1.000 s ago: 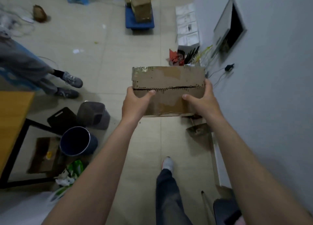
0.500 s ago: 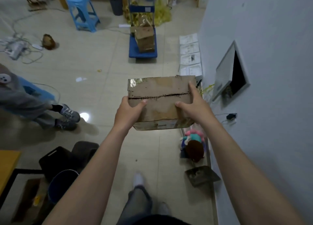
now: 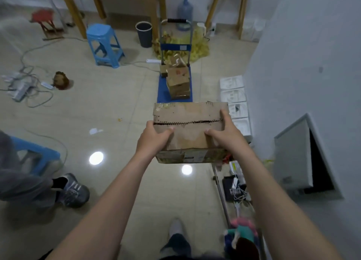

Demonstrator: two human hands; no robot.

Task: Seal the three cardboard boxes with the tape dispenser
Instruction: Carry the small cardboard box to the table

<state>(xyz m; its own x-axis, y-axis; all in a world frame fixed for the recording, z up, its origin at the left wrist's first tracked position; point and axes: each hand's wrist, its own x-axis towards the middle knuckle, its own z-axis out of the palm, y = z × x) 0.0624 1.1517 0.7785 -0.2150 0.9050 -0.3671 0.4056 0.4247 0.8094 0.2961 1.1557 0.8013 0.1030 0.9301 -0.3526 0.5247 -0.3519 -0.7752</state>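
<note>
1. Cardboard box is in the middle of the frame, carried level above the floor. The slit between its two top flaps runs left to right and gapes dark. Shiny tape shows only at the upper left corner of the top, and none crosses the slit.
2. The left hand grips the left end with its thumb flat on the near flap, and its fingers are hidden round the side. The right hand grips the right end the same way, with one finger lying along the right edge. Holding both ends probably keeps the box level and the flaps down.
3. No tape dispenser is in view, so this box looks yet to be sealed.
4. In the upper centre, a blue cart carries stacked boxes, with bare floor before it.
5. The wall crowds the right side, with white trays at its foot and clutter at lower right. Another person's shoe sits at lower left. The freest floor lies left of centre.
</note>
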